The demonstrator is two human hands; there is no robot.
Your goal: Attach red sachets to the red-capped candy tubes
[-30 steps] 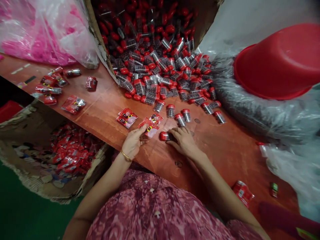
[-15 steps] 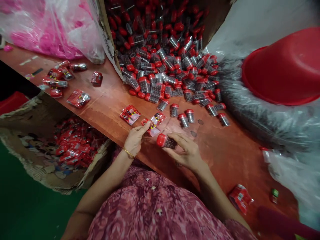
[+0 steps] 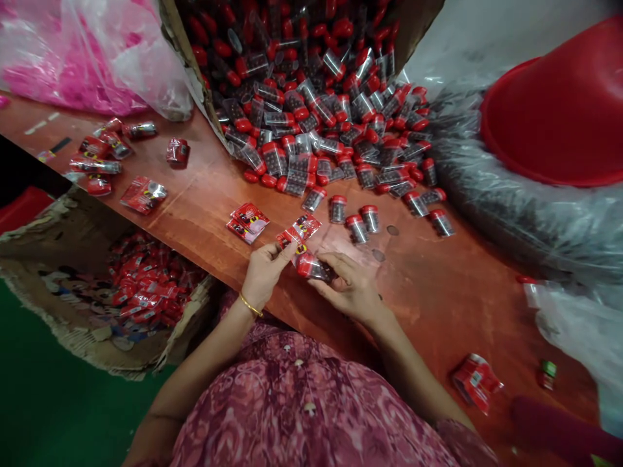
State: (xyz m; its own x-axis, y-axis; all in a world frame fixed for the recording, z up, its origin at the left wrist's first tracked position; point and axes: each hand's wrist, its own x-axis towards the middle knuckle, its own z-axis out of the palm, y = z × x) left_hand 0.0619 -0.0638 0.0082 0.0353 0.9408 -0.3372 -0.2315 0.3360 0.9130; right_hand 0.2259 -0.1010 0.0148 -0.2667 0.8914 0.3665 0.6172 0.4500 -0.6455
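Note:
My left hand (image 3: 263,275), with a gold bangle at its wrist, pinches a red printed plastic sleeve (image 3: 305,228) between thumb and fingers. My right hand (image 3: 353,285) is closed around a clear plastic jar (image 3: 321,270) with a red cap and dark contents. The jar lies tilted, its red end pointing left against the near end of the sleeve. Whether that end is inside the sleeve, I cannot tell. A small stack of flat red sleeves (image 3: 248,222) rests on the table just left of my fingers. Several loose jars (image 3: 357,228) stand or lie beyond my right hand.
A tipped cardboard box (image 3: 187,58) spills many red-capped jars onto the reddish table (image 3: 204,188). Sleeved jars (image 3: 97,165) lie at the left. Below them, a torn carton (image 3: 39,292) holds red packs. On the right, a red tub (image 3: 559,117) rests on a plastic bag (image 3: 467,214).
My right hand has moved the jar left and slightly up, bringing its red end to the sleeve. My left hand keeps its pinch. The whole view has shifted slightly.

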